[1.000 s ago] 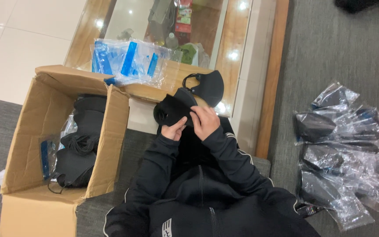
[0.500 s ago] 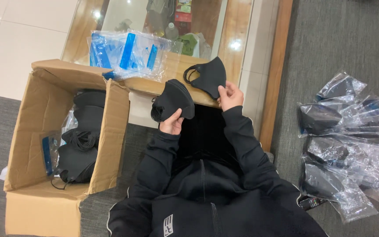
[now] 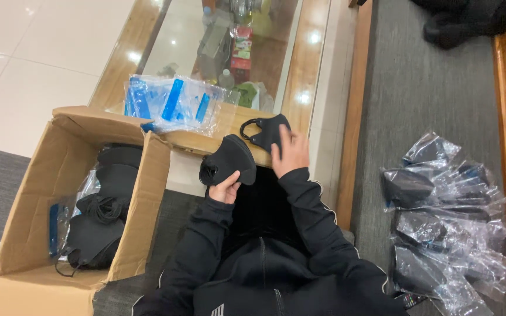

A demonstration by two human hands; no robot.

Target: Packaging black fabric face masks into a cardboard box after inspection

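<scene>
My left hand (image 3: pixel 225 188) grips a stack of folded black face masks (image 3: pixel 228 159), held up in front of my chest. My right hand (image 3: pixel 291 151) lies flat, fingers spread, on a single black mask (image 3: pixel 263 132) that rests on the open flap of a cardboard box (image 3: pixel 200 142). Both arms wear black sleeves. A pile of clear plastic bags with blue strips (image 3: pixel 171 103) lies on the flap to the left of that mask.
An open cardboard box (image 3: pixel 27 193) at the left holds more black masks (image 3: pixel 103 205). A heap of clear bags with packed black masks (image 3: pixel 449 222) lies on the grey seat at the right. A glass-topped wooden table (image 3: pixel 300 70) stands ahead.
The two hands parted: the right hand carried one mask off the stack and laid it on the box flap. The left hand kept the stack and lowered slightly.
</scene>
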